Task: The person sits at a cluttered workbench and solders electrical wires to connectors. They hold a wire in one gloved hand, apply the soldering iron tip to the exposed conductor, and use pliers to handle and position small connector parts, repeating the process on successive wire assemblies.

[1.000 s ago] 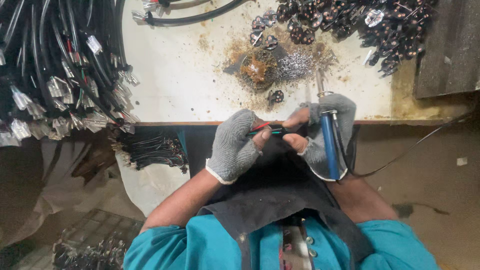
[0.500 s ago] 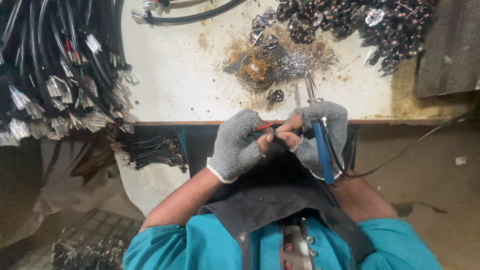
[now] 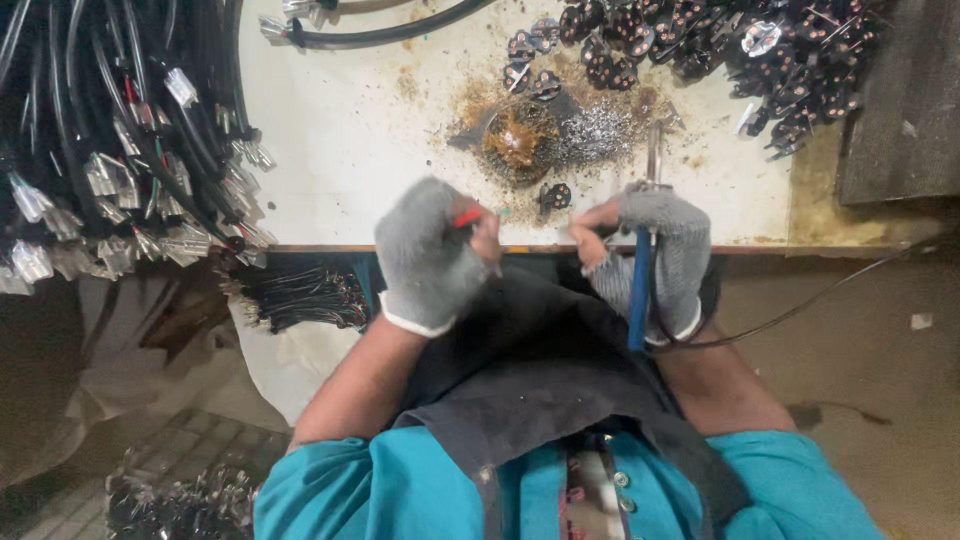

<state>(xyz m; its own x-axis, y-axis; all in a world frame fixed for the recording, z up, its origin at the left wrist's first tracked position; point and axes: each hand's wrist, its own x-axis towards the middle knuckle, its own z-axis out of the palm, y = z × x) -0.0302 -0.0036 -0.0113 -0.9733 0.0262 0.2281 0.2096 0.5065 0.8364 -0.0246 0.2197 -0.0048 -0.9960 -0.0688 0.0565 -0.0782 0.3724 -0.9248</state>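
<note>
Soldering iron with a blue handle sits just right of the frame's centre, gripped in the gloved right hand, its metal tip pointing up over the edge of the white table toward a brown, crusty residue patch. Left of centre, the gloved left hand is pinched shut on a thin red wire, well apart from the right hand. Bundles of black cables with metal terminals fill the upper left, and a heap of small dark connectors lies along the upper right.
</note>
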